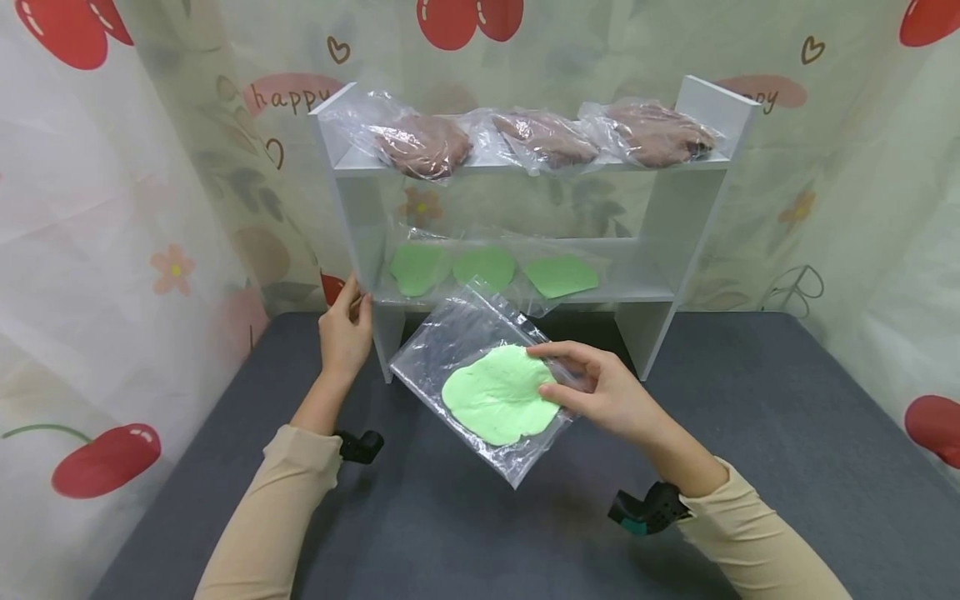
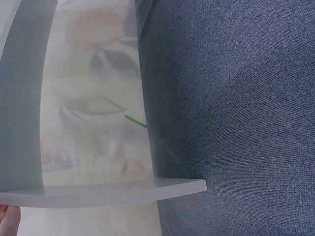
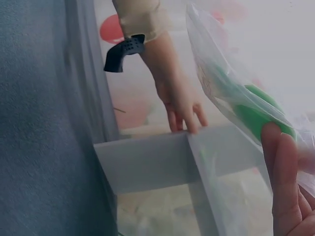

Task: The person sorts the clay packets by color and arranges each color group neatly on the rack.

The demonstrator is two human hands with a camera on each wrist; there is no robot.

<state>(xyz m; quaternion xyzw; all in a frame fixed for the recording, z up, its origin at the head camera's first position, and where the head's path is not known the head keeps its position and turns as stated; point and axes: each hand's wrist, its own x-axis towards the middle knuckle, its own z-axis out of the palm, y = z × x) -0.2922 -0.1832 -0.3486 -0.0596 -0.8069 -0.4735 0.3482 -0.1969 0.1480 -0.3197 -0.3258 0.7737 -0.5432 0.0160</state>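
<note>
My right hand (image 1: 607, 387) pinches the right side of a clear plastic bag (image 1: 431, 358) in front of the shelf, its thumb over the near face. Inside lies a flat, irregular light-green piece (image 1: 498, 396), like soft clay or dough. Seen in the right wrist view, the bag (image 3: 206, 54) is nearly edge-on beside my fingers. My left hand (image 1: 347, 337) touches the outer left side panel of the white shelf (image 1: 652, 289) with its fingertips; the right wrist view shows that hand (image 3: 179, 103) with fingers extended against the panel.
On the lower board lie three bagged flat green pieces (image 1: 483, 267). Three bagged brownish-pink lumps (image 1: 543, 137) rest on the upper board. The shelf stands on a dark grey table (image 1: 465, 533). Printed curtains (image 1: 135, 292) surround it, and a cable loop (image 1: 797, 287) hangs at right.
</note>
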